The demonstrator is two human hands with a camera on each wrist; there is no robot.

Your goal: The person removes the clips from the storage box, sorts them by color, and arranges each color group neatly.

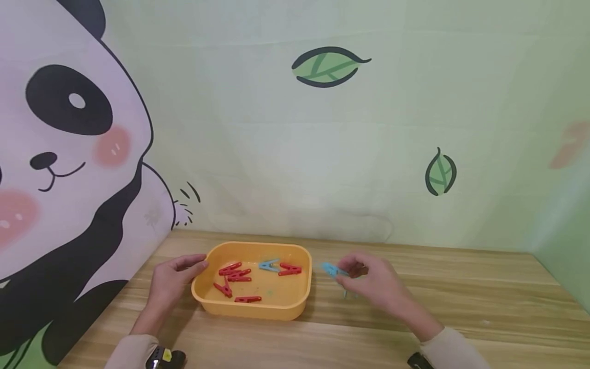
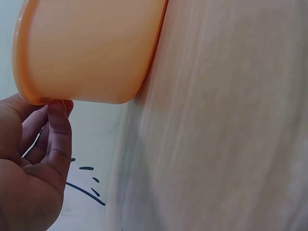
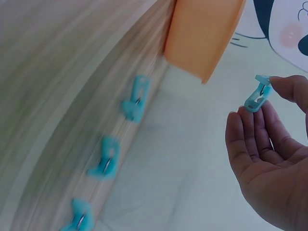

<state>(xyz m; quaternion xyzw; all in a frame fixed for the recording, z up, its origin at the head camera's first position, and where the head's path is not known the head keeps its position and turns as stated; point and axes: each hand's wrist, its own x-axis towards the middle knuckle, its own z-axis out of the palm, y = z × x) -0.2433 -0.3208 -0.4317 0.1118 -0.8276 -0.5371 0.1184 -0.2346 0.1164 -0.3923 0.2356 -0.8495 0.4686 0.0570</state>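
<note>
Hands are working low in frame: I'm steadying the orange tray (image 1: 276, 307) with my left hand's (image 1: 171, 279) relaxed fingers while my right hand (image 1: 373, 282) is pinching a blue clip (image 1: 331, 269), best carried well over the rim before letting go.

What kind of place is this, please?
Probably a child's play or craft corner indoors: a wooden table stands against a wall cloth with a cartoon panda and leaves, and a yellow tray holds small clips.

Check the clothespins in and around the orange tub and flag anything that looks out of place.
One blue clothespin lies in the orange tub among red clothespins, the only blue one there. Other blue clothespins lie on the table beside the tub. The right hand pinches one more. Nothing looks broken or spilled.
</note>
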